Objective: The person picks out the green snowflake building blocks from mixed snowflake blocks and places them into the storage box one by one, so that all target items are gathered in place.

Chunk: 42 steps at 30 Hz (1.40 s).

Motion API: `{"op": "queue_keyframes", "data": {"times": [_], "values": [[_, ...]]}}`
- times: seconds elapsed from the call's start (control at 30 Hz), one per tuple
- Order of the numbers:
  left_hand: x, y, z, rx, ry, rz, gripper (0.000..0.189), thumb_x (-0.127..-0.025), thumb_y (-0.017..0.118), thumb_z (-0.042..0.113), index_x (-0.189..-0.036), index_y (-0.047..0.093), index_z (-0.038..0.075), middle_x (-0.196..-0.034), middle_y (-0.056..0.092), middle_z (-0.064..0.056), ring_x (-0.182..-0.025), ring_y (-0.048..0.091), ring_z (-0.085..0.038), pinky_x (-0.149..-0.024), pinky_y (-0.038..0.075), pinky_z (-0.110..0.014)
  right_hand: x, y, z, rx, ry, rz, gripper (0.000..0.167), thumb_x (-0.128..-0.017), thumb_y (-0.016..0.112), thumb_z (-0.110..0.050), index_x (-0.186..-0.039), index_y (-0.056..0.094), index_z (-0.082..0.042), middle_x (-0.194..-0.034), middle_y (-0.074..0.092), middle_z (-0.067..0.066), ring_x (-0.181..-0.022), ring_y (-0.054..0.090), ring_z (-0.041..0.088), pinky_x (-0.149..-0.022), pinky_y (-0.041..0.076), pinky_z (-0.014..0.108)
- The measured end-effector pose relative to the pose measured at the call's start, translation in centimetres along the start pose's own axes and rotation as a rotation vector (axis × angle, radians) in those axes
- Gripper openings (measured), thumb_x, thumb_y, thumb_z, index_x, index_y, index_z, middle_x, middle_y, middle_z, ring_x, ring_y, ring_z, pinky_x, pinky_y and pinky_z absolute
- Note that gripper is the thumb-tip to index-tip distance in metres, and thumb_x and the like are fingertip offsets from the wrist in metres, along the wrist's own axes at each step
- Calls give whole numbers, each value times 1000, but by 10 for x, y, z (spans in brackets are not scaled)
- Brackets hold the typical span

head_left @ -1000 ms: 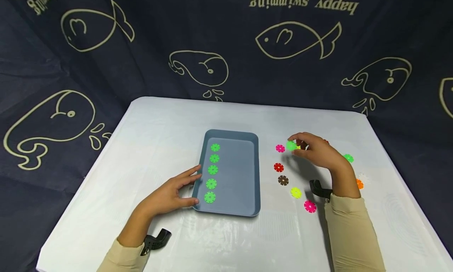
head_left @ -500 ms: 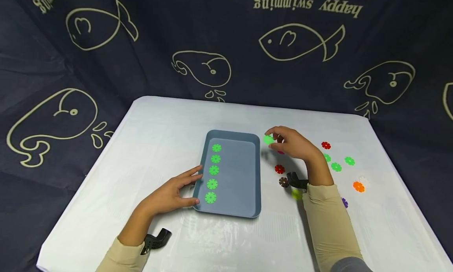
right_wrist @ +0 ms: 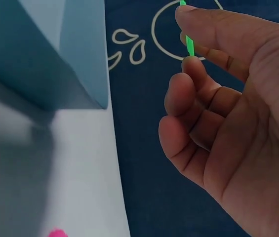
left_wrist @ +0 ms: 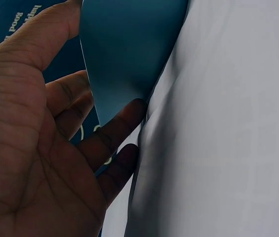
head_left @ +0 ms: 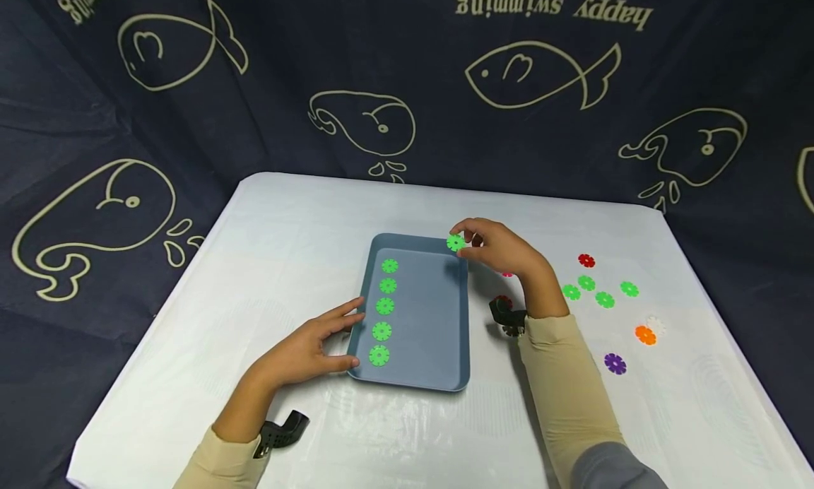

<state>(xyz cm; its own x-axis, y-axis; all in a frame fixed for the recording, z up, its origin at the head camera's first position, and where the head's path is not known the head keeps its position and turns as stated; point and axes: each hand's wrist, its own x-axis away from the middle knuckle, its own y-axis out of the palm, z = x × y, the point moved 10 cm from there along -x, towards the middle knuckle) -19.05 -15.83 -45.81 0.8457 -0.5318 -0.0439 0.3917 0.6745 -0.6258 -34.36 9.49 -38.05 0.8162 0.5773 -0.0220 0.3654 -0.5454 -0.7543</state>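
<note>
A green disc [head_left: 454,243] sits pinched in the right hand [head_left: 499,247], near the tray [head_left: 427,305].

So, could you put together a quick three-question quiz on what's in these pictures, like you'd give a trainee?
1. How many green discs lie in a column inside the tray?
2. True or false: the left hand is at the tray's left edge and pinches no disc.
3. What colour is the held disc in the right hand? a) purple, b) green, c) orange

Key:
1. Five
2. True
3. b
</note>
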Motion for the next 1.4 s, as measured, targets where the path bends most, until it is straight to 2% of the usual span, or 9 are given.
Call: {"op": "queue_keyframes", "data": {"times": [0.27, 0.53, 0.97, 1.4], "values": [[0, 0, -1, 2, -3, 2, 78, -85, 78, 45, -147, 49, 8, -161, 26, 10, -146, 25, -16, -113, 32, -46, -15, 12, -6, -46, -10, -20, 36, -92, 71, -9, -128, 62, -10, -104, 57, 10, -91, 54, 26, -77, 46, 40], [1, 0, -1, 12, 2, 3, 78, -85, 79, 44, -147, 49, 7, -162, 27, 6, -146, 25, -16, -113, 31, -45, -29, 26, -11, -35, -24, -33, 35, -93, 71, -10, -127, 62, -8, -103, 56, 11, -84, 51, 24, -72, 44, 39], [0, 1, -1, 14, -1, 4, 78, -85, 79, 44, -147, 49, 7, -161, 27, 9, -146, 25, -16, -113, 31, -46, -50, 53, -15, -46, -3, -54, 32, -92, 72, -10, -123, 65, -9, -101, 59, 10, -90, 53, 25, -76, 46, 37], [-1, -1, 0, 11, -1, 2, 79, -85, 77, 46, -147, 49, 7, -161, 27, 8, -146, 26, -16, -112, 32, -47, -57, 77, -13, -39, 1, -81, 31, -92, 73, -13, -122, 66, -10, -99, 59, 7, -87, 54, 22, -74, 46, 35]]}}
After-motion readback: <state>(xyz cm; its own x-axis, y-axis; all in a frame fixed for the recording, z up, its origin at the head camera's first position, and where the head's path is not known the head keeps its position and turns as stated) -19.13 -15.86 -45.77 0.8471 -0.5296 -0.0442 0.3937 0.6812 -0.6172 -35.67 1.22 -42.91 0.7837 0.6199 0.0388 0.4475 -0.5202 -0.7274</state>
